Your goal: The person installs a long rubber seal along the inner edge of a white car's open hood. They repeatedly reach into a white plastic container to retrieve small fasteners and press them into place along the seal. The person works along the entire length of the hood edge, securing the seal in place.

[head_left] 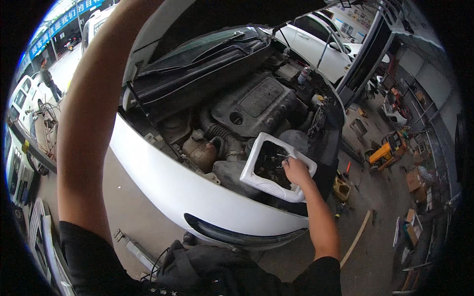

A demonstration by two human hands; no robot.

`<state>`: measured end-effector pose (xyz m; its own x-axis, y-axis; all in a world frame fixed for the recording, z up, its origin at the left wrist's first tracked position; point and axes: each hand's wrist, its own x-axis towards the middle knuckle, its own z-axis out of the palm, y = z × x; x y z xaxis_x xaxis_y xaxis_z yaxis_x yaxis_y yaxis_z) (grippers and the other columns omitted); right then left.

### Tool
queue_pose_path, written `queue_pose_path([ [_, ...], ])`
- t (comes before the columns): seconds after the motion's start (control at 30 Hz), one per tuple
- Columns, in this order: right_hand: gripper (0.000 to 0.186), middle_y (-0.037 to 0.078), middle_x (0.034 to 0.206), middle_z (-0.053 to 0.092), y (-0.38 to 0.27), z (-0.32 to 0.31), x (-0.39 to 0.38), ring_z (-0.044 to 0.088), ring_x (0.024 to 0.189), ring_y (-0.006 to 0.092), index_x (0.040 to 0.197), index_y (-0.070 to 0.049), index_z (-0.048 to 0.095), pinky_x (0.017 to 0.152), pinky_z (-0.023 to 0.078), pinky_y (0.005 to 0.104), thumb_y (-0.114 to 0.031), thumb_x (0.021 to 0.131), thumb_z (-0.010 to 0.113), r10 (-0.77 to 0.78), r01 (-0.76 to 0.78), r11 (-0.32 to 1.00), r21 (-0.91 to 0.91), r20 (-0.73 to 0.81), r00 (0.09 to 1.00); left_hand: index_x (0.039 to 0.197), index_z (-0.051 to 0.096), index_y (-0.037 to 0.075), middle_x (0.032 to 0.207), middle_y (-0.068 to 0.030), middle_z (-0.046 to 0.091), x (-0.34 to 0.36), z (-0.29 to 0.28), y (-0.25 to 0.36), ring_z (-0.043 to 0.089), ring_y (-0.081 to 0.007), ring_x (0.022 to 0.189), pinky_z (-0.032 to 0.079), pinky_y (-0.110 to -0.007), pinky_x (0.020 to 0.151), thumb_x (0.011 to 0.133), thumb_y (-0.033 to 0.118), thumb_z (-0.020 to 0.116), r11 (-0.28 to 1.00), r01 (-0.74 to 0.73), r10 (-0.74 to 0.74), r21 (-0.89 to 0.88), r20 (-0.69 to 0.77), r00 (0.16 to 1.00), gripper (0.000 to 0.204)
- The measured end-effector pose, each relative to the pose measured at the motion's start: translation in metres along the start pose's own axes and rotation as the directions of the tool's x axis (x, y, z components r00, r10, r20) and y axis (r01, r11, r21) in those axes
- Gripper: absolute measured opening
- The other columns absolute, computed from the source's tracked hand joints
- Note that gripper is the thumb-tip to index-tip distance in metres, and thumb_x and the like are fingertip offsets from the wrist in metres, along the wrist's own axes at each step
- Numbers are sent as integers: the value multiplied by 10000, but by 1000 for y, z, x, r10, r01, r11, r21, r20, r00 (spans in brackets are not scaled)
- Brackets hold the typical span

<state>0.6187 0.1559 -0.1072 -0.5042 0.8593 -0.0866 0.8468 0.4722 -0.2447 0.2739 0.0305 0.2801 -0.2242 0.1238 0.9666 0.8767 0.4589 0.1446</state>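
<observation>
A white plastic tray [249,167] with dark contents rests tilted on the front of an open engine bay. My right hand [297,172] reaches over its right side, fingers closed at the dark interior. Some small shiny thing shows at the fingertips, too small to name. Behind the tray lies the black engine cover [254,103]. A brownish coolant reservoir [200,150] sits to its left, beside a ribbed hose [217,130]. Up on the left my bare left arm stretches towards the raised hood [197,17]; the hand itself is outside the picture.
The white fender [163,165] and headlight [237,234] lie between me and the engine. A spray can [303,75] stands at the bay's far side. On the floor to the right are a yellow machine [382,154] and cardboard boxes [417,182]. A person [48,79] stands far left.
</observation>
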Motion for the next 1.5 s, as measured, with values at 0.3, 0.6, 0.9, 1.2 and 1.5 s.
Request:
queue_pose_path([
  [0.3,294,226,880,640,7,5,-10,615,858,401,930,6,578,786,479,501,-265,935,466,-10,25,992,-128,120,993,831,688,-24,828,-265,650,13,39,-6,638,-426,831,500,-487,709,844,270,565,966,222,-225,-136,-9,974,319],
  [0.6,294,239,913,635,18,9,-11,610,887,408,908,7,589,800,477,499,-267,922,482,24,-21,996,-85,35,999,709,632,-24,664,-179,638,12,52,-3,645,-305,608,489,-405,524,900,346,542,798,356,-309,-486,177,934,425],
  [0.9,299,260,950,640,24,17,17,619,930,396,1009,57,569,835,480,481,-209,895,495,139,-137,989,-48,46,989,689,559,16,569,-70,528,-6,68,1,536,-187,477,425,-318,454,944,321,516,319,431,-244,-844,367,898,399],
  [1.2,285,273,977,636,15,10,36,620,941,402,973,58,630,831,485,467,-164,833,520,265,-253,964,-84,200,943,904,627,27,683,-79,585,-47,43,14,551,-208,574,435,-332,528,925,232,543,542,249,-64,-802,256,964,223],
  [1.5,331,262,862,632,38,-28,-12,620,858,407,970,56,593,752,466,440,-252,871,521,262,-201,953,225,-290,920,988,680,106,945,-164,668,-369,94,129,641,-358,845,513,-444,747,782,230,627,627,302,692,-718,691,207,246],
])
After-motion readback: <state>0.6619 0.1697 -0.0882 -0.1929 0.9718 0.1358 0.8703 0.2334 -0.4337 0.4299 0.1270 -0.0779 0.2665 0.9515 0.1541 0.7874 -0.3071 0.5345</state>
